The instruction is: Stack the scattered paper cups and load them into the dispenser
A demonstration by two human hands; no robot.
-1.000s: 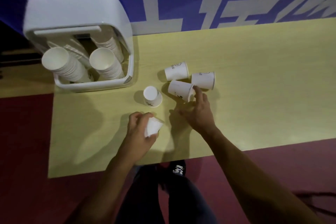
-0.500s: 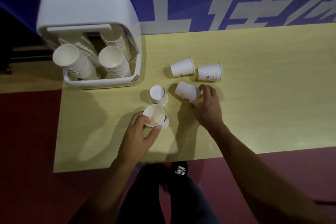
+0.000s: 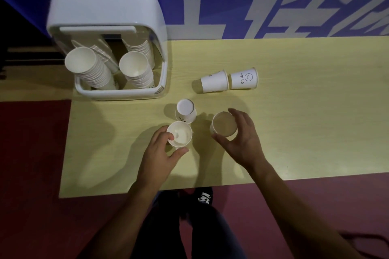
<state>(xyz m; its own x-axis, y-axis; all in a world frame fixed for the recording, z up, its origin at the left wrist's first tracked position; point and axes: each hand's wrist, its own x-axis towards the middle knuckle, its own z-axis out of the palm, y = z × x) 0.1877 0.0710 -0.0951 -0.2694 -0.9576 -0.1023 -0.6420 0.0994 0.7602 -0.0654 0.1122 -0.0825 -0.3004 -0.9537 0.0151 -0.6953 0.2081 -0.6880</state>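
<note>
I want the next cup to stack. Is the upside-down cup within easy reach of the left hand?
Probably yes. The upside-down cup stands just beyond the cup that the left hand holds, with nothing between them, but that hand is full, so it would need to nest or release first.

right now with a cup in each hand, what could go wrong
The upside-down cup stands right beside the cup in the left hand; nesting the right hand's cup could knock it over. The two cups lying on their sides could roll if bumped.
</note>
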